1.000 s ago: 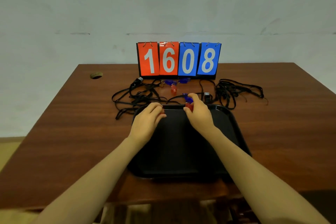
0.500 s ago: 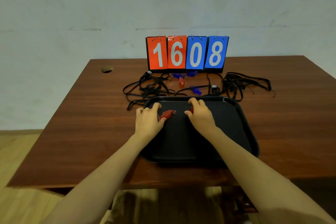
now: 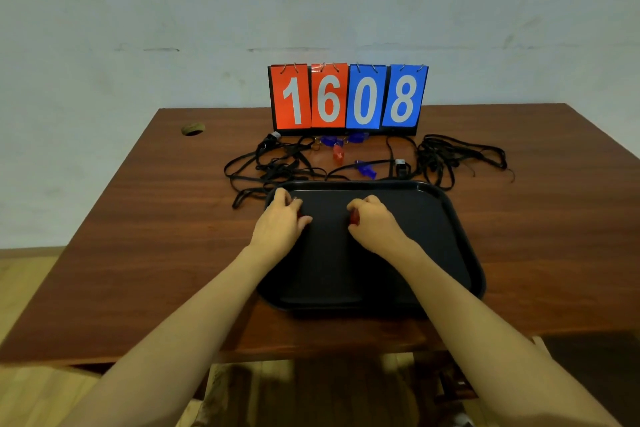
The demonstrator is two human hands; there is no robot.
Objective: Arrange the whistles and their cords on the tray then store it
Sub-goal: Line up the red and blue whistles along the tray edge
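A black tray (image 3: 450, 243) lies on the wooden table in front of me. My left hand (image 3: 282, 222) is over its far left corner, fingers curled round a red whistle that is almost hidden. Over the tray's middle, my right hand (image 3: 375, 224) grips another red whistle (image 3: 354, 218), of which a small part shows. Beyond the tray lie a blue whistle (image 3: 366, 169), a red whistle (image 3: 337, 152), two more blue whistles (image 3: 341, 140) and a black whistle (image 3: 401, 167). Tangled black cords lie at the left (image 3: 270, 166) and right (image 3: 457, 156).
A flip scoreboard (image 3: 348, 97) reading 1608 stands at the table's back, against a pale wall. A round cable hole (image 3: 192, 129) is in the table's far left corner. The table's front edge is close to me.
Both hands have shifted a little on the tray, the left toward the far left corner. The red whistle that showed beside my left hand is now covered by its fingers.
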